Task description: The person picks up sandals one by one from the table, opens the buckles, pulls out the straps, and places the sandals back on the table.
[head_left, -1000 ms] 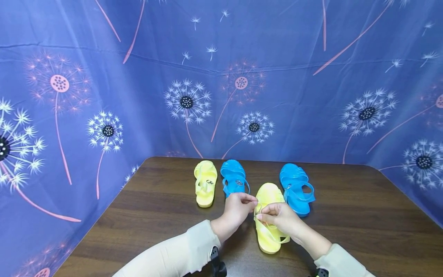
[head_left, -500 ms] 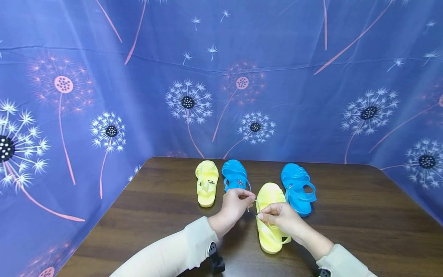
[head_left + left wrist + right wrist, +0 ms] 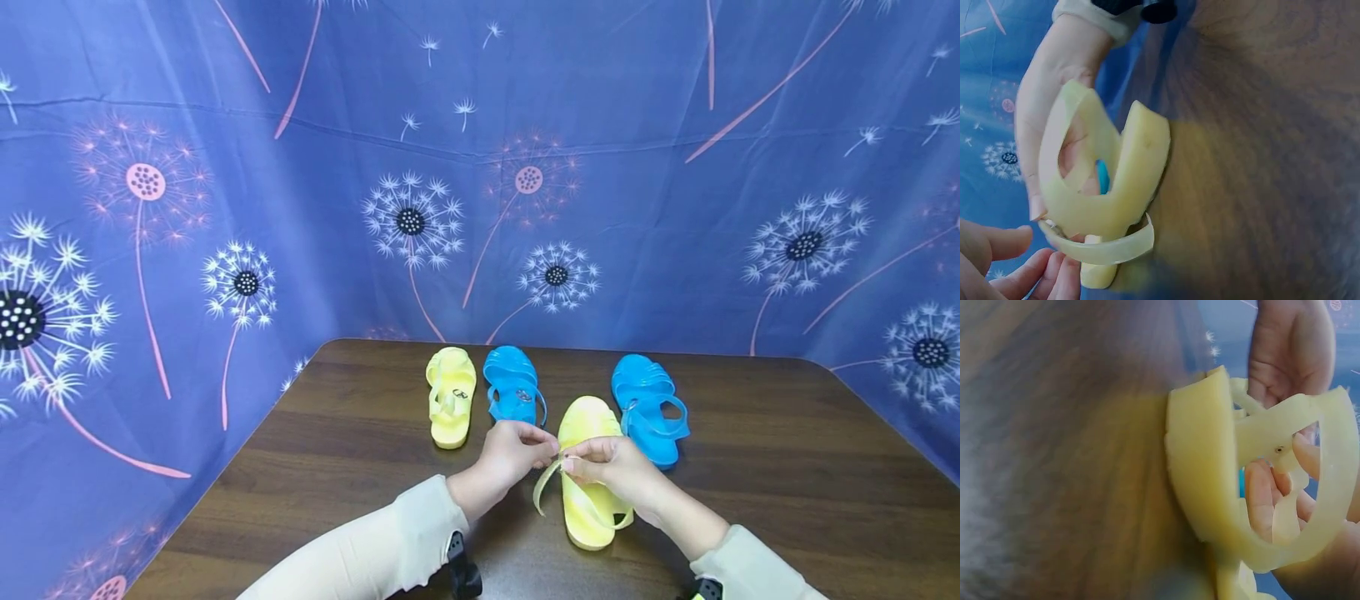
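A yellow jelly sandal (image 3: 588, 521) lies toe-away on the table, in front of the person. My right hand (image 3: 611, 471) pinches its strap at the small metal buckle (image 3: 1054, 230), on the sandal's left side. The loose strap end (image 3: 1116, 250) curves out from the buckle and hangs down left of the sandal. Close beside the buckle is my left hand (image 3: 510, 458), its thumb and fingers apart at the strap in the left wrist view. In the right wrist view the sandal's heel (image 3: 1200, 456) and back strap (image 3: 1338, 475) partly cover both hands.
A second yellow sandal (image 3: 452, 429) and a blue sandal (image 3: 512, 367) stand side by side farther back, left of centre. Another blue sandal (image 3: 652, 417) lies just right of the worked one. Behind the wooden table (image 3: 787, 467) hangs a blue dandelion-print cloth (image 3: 645, 233).
The loose strap end has swung out to the left and hangs down from the buckle. My left hand has come down slightly toward the buckle; the right stays at the strap.
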`<state>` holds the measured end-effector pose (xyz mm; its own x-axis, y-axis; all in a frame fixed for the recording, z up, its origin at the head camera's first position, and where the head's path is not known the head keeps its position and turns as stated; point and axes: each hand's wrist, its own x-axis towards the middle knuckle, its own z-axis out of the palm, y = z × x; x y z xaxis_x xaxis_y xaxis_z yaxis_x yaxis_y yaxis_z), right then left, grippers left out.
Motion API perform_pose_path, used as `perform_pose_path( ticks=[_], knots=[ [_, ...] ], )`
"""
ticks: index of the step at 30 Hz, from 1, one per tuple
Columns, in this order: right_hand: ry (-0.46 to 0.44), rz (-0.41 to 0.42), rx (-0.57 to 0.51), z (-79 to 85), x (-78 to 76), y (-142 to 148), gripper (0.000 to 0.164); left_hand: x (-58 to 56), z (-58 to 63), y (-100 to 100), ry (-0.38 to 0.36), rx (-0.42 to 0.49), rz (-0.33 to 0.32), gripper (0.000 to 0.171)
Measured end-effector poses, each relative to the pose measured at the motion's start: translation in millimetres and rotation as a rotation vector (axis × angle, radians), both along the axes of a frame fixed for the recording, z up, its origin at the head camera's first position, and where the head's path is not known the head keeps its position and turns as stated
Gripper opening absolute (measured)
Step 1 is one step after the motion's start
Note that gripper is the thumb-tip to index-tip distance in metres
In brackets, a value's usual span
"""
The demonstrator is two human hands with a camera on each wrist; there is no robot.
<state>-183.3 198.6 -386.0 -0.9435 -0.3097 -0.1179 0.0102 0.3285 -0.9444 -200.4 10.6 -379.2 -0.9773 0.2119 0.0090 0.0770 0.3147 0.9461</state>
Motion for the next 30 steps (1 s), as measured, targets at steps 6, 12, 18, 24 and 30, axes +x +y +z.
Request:
perform_pose_path(
  ticks=[6,12,18,24,30],
  knots=[
    [-0.012,0.079,-0.037,12.2,-6.0,1,0.04,1.7,-1.2,2,-0.024,0.009,-0.031,0.013],
    [0.011,0.14,0.019,24.6,-10.7,2,0.036,4.8,0.4,1,-0.031,-0.005,-0.05,0.014],
    [0.033,0.118,0.166,32.7,-15.6,6,0.032,8.7,-1.1,1,-0.034,-0.026,-0.083,0.013],
    [0.127,0.163,0.298,37.6,-19.6,6,0.025,9.8,-3.4,2,-0.003,-0.007,-0.095,0.013],
    [0.171,0.194,0.359,42.6,-20.9,7,0.019,7.6,-3.7,4,-0.038,0.029,-0.104,0.014]
  ],
)
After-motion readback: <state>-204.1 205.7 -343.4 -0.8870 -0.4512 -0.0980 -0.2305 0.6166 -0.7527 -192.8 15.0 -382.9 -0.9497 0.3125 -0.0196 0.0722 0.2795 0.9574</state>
